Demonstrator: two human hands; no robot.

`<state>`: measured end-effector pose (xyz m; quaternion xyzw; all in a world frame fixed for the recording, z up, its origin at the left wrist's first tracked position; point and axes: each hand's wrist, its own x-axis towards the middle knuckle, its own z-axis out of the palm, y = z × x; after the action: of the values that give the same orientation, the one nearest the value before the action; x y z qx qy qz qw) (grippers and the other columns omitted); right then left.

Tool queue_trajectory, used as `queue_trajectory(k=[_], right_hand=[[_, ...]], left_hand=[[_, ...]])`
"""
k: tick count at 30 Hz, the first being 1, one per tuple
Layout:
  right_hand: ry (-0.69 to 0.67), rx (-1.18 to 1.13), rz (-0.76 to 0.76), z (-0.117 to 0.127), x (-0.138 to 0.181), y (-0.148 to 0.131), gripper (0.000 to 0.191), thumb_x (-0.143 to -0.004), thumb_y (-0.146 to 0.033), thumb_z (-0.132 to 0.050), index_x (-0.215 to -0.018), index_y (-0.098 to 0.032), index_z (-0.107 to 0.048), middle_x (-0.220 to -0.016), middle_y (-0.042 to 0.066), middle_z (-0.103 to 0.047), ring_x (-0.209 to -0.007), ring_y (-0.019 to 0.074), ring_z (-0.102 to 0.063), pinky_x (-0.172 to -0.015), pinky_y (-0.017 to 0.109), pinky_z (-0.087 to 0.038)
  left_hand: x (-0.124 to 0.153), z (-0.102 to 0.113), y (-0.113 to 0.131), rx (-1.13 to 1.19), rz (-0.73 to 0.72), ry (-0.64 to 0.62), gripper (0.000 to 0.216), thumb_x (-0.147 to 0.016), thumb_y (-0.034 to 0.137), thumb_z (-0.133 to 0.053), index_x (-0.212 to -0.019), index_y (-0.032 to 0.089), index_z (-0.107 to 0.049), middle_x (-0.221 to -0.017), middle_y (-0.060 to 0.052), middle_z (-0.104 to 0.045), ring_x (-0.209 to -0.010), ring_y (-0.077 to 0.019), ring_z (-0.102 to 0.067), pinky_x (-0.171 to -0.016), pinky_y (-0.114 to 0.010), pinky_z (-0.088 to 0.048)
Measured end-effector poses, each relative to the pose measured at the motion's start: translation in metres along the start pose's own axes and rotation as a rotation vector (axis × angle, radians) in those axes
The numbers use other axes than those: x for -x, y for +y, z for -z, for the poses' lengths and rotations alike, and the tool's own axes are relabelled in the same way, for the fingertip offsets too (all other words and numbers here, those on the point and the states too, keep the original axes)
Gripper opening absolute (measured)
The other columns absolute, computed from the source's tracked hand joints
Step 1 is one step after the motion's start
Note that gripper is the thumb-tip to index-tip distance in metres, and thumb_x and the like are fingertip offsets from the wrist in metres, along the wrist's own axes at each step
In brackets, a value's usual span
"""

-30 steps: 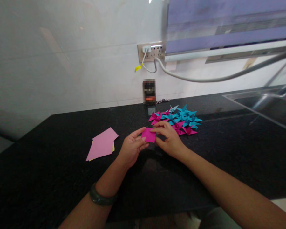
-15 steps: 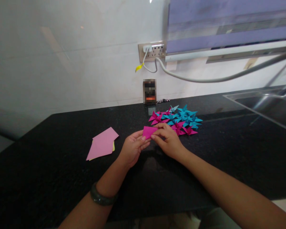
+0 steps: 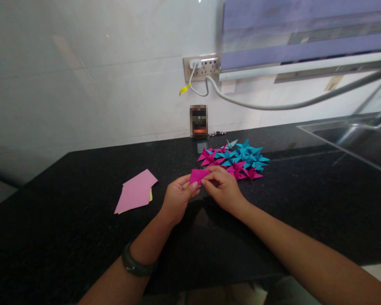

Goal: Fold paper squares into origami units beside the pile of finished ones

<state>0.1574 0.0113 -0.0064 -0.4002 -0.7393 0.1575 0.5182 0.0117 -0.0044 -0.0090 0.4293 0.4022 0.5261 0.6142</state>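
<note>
A small folded piece of magenta paper is held up between both hands above the dark counter. My left hand grips its left and lower edge, the thumb in front and fingers behind. My right hand pinches the right corner of the same paper between thumb and fingers. Just behind my right hand lies a group of folded paper cranes, magenta ones in front and to the left, blue ones behind, and a pale one at the back.
Pink paper sheets with a yellow one beneath lie on the black counter at left. A blurred upright object leans by the wall, a beaded string beside it. At right is a sink; a grey cable hangs above.
My left thumb has slid slightly right along the paper's lower edge. Both hands keep their hold, and the cranes and sheets lie as before.
</note>
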Motion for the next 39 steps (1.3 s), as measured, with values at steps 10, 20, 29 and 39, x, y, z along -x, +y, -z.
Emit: queue_trajectory(k=[10, 20, 29, 39], right_hand=[[-0.016, -0.117, -0.135, -0.002, 0.001, 0.001, 0.007, -0.069, -0.016, -0.058, -0.076, -0.017, -0.058, -0.083, 0.005, -0.058, -0.076, 0.015, -0.055, -0.064, 0.027, -0.046], [-0.58, -0.341, -0.56, 0.007, -0.003, 0.01, 0.018, -0.066, -0.028, -0.06, -0.062, -0.014, -0.051, -0.051, -0.005, -0.046, -0.042, 0.0051, -0.04, -0.041, 0.018, -0.03], [-0.403, -0.553, -0.651, -0.002, 0.0, -0.009, 0.019, -0.062, -0.03, -0.062, -0.064, -0.013, -0.056, -0.054, -0.003, -0.053, -0.044, 0.0058, -0.045, -0.044, 0.019, -0.036], [-0.327, -0.619, -0.707, -0.008, 0.003, -0.014, 0.021, -0.059, -0.031, -0.067, -0.063, -0.012, -0.059, -0.055, -0.002, -0.057, -0.046, 0.0059, -0.047, -0.048, 0.02, -0.04]], left_hand=[[0.002, -0.005, 0.005, -0.13, -0.024, 0.087, 0.037, -0.066, 0.027, -0.067, -0.099, 0.013, -0.061, -0.086, -0.008, -0.07, -0.074, -0.0152, -0.064, -0.066, -0.023, -0.049], [0.002, 0.01, 0.009, -0.636, -0.287, -0.061, 0.026, -0.073, 0.021, -0.056, -0.097, 0.018, -0.064, -0.099, -0.007, -0.066, -0.089, -0.019, -0.061, -0.082, -0.031, -0.046], [0.0, 0.002, 0.008, -0.187, -0.174, 0.093, 0.043, -0.058, 0.023, -0.072, -0.098, 0.014, -0.059, -0.075, -0.002, -0.064, -0.061, -0.0108, -0.059, -0.061, -0.024, -0.047], [0.001, 0.0, 0.004, -0.039, -0.074, 0.126, 0.032, -0.07, 0.042, -0.06, -0.06, 0.012, -0.061, -0.053, 0.0, -0.058, -0.05, -0.0089, -0.052, -0.054, -0.023, -0.044]])
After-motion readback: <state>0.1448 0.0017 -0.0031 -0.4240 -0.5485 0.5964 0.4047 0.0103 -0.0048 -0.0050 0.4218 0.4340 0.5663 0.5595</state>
